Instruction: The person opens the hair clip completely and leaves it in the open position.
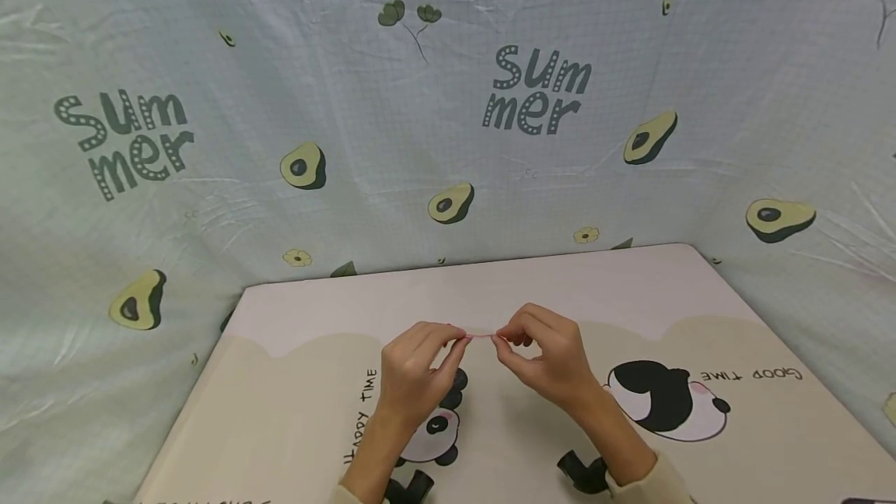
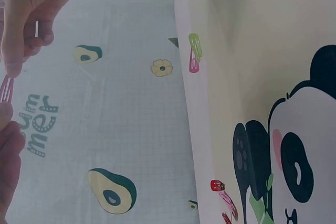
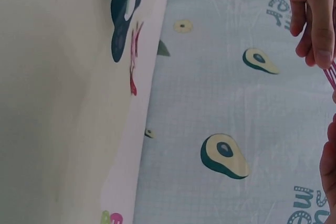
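With fingertips pinched together, the left hand and right hand held a thin pink clip between them above the table, its left and right ends hidden.

Shows pink on the held snap hair clip. For the backdrop sheet, has a pale blue-green colour with a faint grid, printed with avocados in yellow-green and dark green, and with grey-green lettering, dotted in white. On the tabletop, shows beige and pale pink with a wavy border, also black-and-white pandas with pink cheeks. Is cream on the sleeves, green and pink on two further clips.
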### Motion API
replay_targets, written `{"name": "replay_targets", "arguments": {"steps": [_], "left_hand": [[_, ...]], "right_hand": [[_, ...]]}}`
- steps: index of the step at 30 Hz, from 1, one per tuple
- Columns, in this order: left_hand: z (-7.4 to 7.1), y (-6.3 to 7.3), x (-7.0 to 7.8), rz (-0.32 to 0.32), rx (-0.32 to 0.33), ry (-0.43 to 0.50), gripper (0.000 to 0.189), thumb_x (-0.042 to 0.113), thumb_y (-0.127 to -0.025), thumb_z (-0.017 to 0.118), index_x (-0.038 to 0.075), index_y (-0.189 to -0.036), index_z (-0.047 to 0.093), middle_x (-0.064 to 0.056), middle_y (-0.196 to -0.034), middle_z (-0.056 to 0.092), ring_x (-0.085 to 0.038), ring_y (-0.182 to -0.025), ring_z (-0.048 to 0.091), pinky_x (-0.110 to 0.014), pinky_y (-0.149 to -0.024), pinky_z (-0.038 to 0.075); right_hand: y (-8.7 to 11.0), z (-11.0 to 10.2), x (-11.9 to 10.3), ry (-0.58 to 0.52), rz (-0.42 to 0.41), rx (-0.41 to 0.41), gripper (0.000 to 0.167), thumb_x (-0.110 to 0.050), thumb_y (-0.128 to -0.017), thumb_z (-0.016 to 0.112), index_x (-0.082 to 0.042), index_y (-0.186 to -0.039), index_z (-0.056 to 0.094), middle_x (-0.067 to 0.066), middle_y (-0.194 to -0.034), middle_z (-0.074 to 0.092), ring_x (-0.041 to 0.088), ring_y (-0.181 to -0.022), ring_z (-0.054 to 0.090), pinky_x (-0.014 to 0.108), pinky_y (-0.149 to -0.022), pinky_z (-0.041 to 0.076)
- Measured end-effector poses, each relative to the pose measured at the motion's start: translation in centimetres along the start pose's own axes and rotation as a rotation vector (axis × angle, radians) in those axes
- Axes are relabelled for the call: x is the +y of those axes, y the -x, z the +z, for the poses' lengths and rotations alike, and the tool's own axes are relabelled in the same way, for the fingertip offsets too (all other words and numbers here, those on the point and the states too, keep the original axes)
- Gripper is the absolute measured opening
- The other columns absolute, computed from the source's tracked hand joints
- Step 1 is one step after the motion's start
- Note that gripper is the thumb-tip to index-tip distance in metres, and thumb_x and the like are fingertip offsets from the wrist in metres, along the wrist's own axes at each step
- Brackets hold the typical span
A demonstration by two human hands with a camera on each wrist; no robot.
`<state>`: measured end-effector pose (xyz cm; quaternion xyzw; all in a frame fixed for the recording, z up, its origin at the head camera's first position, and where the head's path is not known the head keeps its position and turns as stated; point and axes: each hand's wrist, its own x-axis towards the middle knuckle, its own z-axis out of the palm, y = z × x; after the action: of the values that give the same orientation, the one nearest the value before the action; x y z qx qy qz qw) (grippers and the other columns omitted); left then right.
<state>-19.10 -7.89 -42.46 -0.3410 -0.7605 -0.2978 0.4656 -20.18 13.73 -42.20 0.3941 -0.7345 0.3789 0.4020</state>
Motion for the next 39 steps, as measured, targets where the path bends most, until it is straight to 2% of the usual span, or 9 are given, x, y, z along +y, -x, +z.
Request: {"name": "replay_targets", "arguments": {"steps": [3,12,19,28,39], "left_hand": [[-0.06,-0.11,0.05,-0.001,0.002,0.014,0.011,0.006,-0.082,0.084,0.007,-0.09,0.076,-0.002,-0.081,0.077,-0.013,-0.069,0.069,-0.022,-0.063,0.058],[0.08,-0.34,0.07,0.017,0.009,0.062,0.012,0.003,-0.081,0.083,0.006,-0.09,0.076,-0.003,-0.081,0.077,-0.016,-0.073,0.073,-0.026,-0.068,0.062],[0.06,-0.23,0.03,0.0,-0.001,0.066,0.012,0.004,-0.081,0.084,0.006,-0.089,0.076,-0.003,-0.081,0.077,-0.016,-0.073,0.073,-0.026,-0.069,0.062],[-0.08,0.03,-0.1,-0.024,-0.025,0.08,0.014,0.001,-0.077,0.085,0.007,-0.087,0.077,-0.002,-0.08,0.077,-0.014,-0.072,0.072,-0.024,-0.069,0.061],[0.12,0.16,-0.34,-0.04,-0.043,0.121,0.015,0.0,-0.077,0.085,0.008,-0.086,0.077,0.0,-0.078,0.076,-0.013,-0.072,0.072,-0.024,-0.07,0.061]], "right_hand": [[-0.06,0.03,-0.14,-0.009,-0.011,0.019,0.02,0.003,-0.071,0.082,-0.009,-0.082,0.069,-0.002,-0.073,0.064,0.009,-0.063,0.053,0.014,-0.058,0.049],[0.19,-0.01,-0.14,-0.024,0.035,0.018,0.023,0.006,-0.07,0.081,-0.009,-0.079,0.067,0.0,-0.071,0.062,0.011,-0.061,0.052,0.016,-0.058,0.048],[0.18,0.16,-0.03,-0.034,0.04,0.021,0.025,0.008,-0.069,0.082,-0.009,-0.079,0.067,0.0,-0.07,0.062,0.011,-0.06,0.052,0.016,-0.057,0.048],[0.48,0.51,0.0,-0.058,0.12,-0.011,0.025,0.008,-0.072,0.083,-0.011,-0.08,0.067,-0.001,-0.071,0.063,0.009,-0.061,0.052,0.014,-0.057,0.049],[0.9,0.67,0.17,-0.063,0.139,-0.014,0.028,0.009,-0.072,0.083,-0.012,-0.08,0.066,-0.001,-0.071,0.062,0.009,-0.062,0.051,0.014,-0.058,0.049]]}}
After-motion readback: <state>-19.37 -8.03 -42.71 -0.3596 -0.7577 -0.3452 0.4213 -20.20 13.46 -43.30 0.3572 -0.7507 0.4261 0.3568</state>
